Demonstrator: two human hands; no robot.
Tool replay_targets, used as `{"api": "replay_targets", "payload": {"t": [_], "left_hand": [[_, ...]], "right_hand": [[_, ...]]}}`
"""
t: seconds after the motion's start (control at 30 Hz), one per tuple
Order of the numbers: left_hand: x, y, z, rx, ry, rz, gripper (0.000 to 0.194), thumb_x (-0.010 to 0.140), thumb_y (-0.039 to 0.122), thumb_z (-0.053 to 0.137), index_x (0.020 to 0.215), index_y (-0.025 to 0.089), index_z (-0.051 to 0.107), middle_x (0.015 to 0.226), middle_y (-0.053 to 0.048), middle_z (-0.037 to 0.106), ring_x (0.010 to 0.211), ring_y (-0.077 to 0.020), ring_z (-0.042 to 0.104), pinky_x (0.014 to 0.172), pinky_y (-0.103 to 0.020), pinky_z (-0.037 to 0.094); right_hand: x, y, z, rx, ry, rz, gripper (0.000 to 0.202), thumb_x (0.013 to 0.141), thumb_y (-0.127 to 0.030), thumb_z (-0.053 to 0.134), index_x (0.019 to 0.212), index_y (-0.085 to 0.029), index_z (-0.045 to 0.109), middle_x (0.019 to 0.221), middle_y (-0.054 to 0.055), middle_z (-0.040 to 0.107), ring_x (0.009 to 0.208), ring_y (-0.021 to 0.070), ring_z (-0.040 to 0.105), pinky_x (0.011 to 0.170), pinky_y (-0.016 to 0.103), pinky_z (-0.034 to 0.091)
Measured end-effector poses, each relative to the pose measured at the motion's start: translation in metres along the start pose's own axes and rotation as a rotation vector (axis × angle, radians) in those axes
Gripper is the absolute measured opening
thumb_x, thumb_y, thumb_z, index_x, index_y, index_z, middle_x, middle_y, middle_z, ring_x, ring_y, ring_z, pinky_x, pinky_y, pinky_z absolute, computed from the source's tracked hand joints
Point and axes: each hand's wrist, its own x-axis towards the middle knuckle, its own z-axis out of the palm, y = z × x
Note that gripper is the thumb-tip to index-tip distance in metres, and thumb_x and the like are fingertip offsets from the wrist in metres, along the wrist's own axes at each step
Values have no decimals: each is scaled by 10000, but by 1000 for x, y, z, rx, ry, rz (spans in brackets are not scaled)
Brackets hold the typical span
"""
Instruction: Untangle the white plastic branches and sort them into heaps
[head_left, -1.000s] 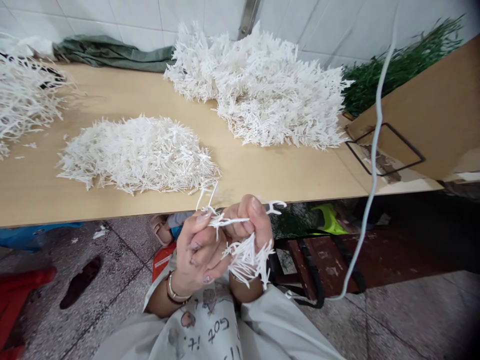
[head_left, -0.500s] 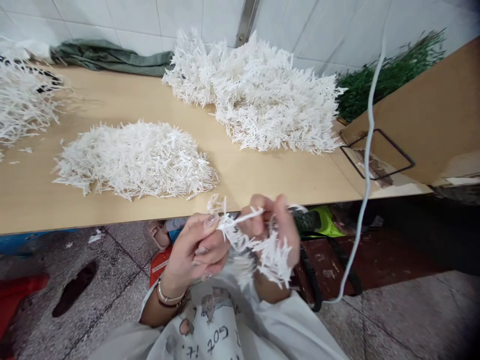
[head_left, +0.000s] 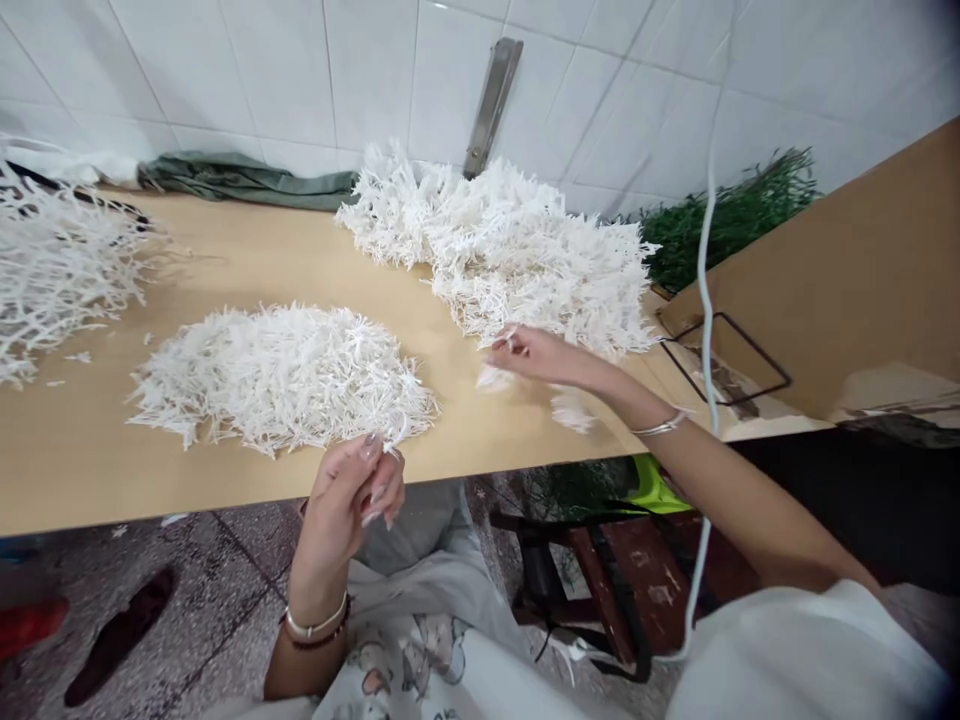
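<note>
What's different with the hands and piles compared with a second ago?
The right hand has parted from the left hand and swung forward and right, to the back pile's near side. Blurred white sprigs show below it; whether they've been let go, I can't tell. The left hand still pinches a small sprig. Both that pile and the front pile look unchanged.

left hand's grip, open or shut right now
Shut: the left hand pinches a white sprig between thumb and fingers, with part of it poking out above them.
</note>
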Motion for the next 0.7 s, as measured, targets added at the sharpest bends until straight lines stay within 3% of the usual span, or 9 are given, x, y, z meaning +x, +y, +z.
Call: {"api": "replay_targets", "payload": {"t": [0.07,0.13,0.2,0.27,0.33,0.4,0.57,0.63,0.7], "left_hand": [[5,8,-3,41,15,-11,490,891,432,542,520,161,372,398,63,264,352,-59,306,397,-163,349],[9,15,-6,81,34,-14,489,893,432,538,521,160,375,401,58,280,367,-62,315,412,-166,354],[15,20,-9,102,21,-10,489,900,432,527,523,160,373,406,57,282,376,-61,305,416,-166,350],[22,21,-12,109,-21,-14,486,908,441,508,535,163,366,422,59,274,380,-59,282,402,-166,328],[30,20,-15,129,-89,-27,476,919,450,484,555,166,370,452,59,275,391,-57,273,394,-168,297],[36,19,-19,169,-178,-32,461,935,434,466,571,162,388,475,55,292,407,-55,284,402,-174,272],[41,31,-31,241,-374,10,429,959,359,457,589,142,470,468,50,331,398,-40,289,407,-182,227],[36,41,-34,281,-362,11,427,961,352,458,595,134,495,473,46,345,403,-36,276,409,-190,202],[30,51,-37,343,-335,-13,439,967,348,447,592,127,507,476,42,351,410,-34,264,412,-200,178]], "right_hand": [[10,5,11,-43,-126,46,525,774,-528,642,1109,-131,563,965,110,652,777,191,606,652,289,453],[10,2,12,-111,-132,50,688,753,-522,666,1273,-121,464,1164,183,611,977,277,613,775,355,483],[5,-8,6,-203,-7,8,794,721,-464,714,1348,-95,395,1310,232,518,1175,349,523,908,424,450],[-2,-25,-2,-201,158,-90,710,726,-419,720,1304,-104,454,1320,218,514,1225,356,482,942,434,431],[-8,-45,-5,-22,182,-226,414,822,-443,619,1118,-157,580,1139,139,626,1048,272,594,824,362,480],[-12,-65,-2,147,8,-330,316,916,-457,472,974,-179,612,958,81,663,840,190,628,700,299,481],[-10,-103,24,49,-395,-629,405,954,-427,438,1227,-129,472,1085,127,634,818,166,606,656,268,445],[-7,-109,33,16,-417,-749,324,994,-366,352,1065,-105,529,914,99,645,724,144,579,619,253,413],[-5,-113,40,-24,-337,-817,354,1006,-352,310,873,-119,541,721,43,597,596,119,518,549,241,361]]}}
